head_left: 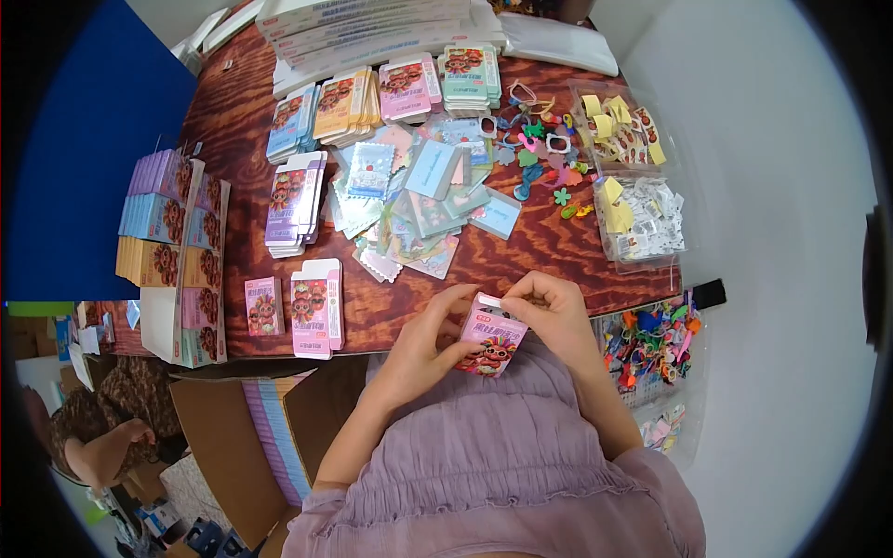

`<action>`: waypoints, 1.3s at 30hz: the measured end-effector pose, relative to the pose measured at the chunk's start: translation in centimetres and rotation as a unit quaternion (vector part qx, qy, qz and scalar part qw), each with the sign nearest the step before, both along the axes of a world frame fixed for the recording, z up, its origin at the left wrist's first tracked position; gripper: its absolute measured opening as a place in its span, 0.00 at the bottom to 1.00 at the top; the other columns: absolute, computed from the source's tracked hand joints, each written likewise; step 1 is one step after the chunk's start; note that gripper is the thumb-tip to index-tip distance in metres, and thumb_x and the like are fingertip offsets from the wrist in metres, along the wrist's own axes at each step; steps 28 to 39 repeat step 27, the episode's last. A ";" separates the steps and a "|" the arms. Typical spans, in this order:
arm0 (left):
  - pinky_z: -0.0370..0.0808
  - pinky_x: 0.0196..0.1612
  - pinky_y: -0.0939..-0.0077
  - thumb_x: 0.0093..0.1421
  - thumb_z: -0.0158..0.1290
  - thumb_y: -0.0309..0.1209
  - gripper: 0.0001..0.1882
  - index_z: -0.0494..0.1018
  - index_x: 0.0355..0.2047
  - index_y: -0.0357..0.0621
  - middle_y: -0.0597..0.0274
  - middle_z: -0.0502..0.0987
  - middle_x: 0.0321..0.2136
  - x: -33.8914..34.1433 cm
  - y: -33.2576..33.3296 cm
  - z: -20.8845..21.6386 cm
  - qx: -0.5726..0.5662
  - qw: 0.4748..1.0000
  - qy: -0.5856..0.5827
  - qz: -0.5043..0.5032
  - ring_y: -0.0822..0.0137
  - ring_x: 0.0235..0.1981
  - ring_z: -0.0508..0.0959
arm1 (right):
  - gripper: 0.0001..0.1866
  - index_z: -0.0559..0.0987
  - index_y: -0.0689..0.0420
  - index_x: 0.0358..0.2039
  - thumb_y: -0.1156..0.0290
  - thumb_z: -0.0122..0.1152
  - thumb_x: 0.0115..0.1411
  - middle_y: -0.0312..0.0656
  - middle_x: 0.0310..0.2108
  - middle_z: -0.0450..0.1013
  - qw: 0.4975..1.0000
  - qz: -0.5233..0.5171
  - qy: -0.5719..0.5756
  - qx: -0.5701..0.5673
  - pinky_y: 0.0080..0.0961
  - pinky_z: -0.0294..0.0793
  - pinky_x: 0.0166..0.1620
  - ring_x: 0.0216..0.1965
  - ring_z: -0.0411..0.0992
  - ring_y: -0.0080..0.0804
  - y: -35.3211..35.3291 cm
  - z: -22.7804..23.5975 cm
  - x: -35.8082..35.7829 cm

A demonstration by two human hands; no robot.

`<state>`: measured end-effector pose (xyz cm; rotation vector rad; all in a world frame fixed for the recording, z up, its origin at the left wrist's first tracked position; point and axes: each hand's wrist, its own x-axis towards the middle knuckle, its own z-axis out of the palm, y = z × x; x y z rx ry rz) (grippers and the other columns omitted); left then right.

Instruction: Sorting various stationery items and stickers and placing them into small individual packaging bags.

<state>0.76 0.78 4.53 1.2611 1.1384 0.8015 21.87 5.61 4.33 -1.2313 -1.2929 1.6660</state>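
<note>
A small pink cardboard box (491,337) with a cartoon figure on its front is held over my lap at the table's near edge. My left hand (423,346) grips its left side, thumb across the front. The fingers of my right hand (555,312) pinch together at the box's top right edge, by the white flap; whether something small is between them is hidden. To the left lie a closed pink box (264,308) and a flattened pink carton (316,309). Beyond my hands spreads a loose pile of pastel cards and packets (419,200).
Stacks of flat cartons in blue (292,123), orange (346,104), pink (409,88), green (471,79) and purple (296,203) stand behind. Small coloured trinkets (539,153) and clear trays (642,214) are right. Finished-looking boxes (160,219) fill a left tray. Another person's arm (107,451) shows lower left.
</note>
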 end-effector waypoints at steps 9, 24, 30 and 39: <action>0.79 0.39 0.74 0.56 0.60 0.16 0.38 0.57 0.65 0.41 0.53 0.74 0.47 -0.2 -0.7 -1.5 -0.018 0.999 -0.020 0.031 0.66 0.38 0.81 | 0.12 0.82 0.65 0.43 0.82 0.62 0.58 0.44 0.39 0.79 0.975 0.115 -0.100 0.164 0.19 0.74 0.37 0.39 0.77 0.24 0.1 0.7 0.8; 0.76 0.50 0.59 0.57 0.62 0.29 0.29 0.65 0.57 0.40 0.48 0.71 0.51 0.1 -1.5 -2.4 0.148 0.976 0.154 0.051 0.48 0.49 0.77 | 0.14 0.82 0.64 0.44 0.85 0.61 0.58 0.42 0.44 0.77 0.972 0.067 -0.095 0.203 0.18 0.74 0.38 0.39 0.76 0.23 -2.6 -2.3 -1.7; 0.74 0.53 0.58 0.52 0.66 0.33 0.46 0.53 0.68 0.44 0.46 0.60 0.64 0.4 -2.5 -0.4 0.174 0.937 0.292 0.082 0.43 0.56 0.71 | 0.13 0.81 0.64 0.44 0.85 0.61 0.57 0.41 0.43 0.76 0.980 0.023 -0.104 0.171 0.16 0.73 0.36 0.36 0.75 0.21 -2.3 -1.4 -4.1; 0.74 0.53 0.58 0.52 0.66 0.33 0.46 0.53 0.68 0.44 0.46 0.60 0.64 0.4 -2.5 -0.4 0.174 0.937 0.292 0.082 0.43 0.56 0.71 | 0.13 0.81 0.64 0.44 0.85 0.61 0.57 0.41 0.43 0.76 0.980 0.023 -0.104 0.171 0.16 0.73 0.36 0.36 0.75 0.21 -2.3 -1.4 -4.1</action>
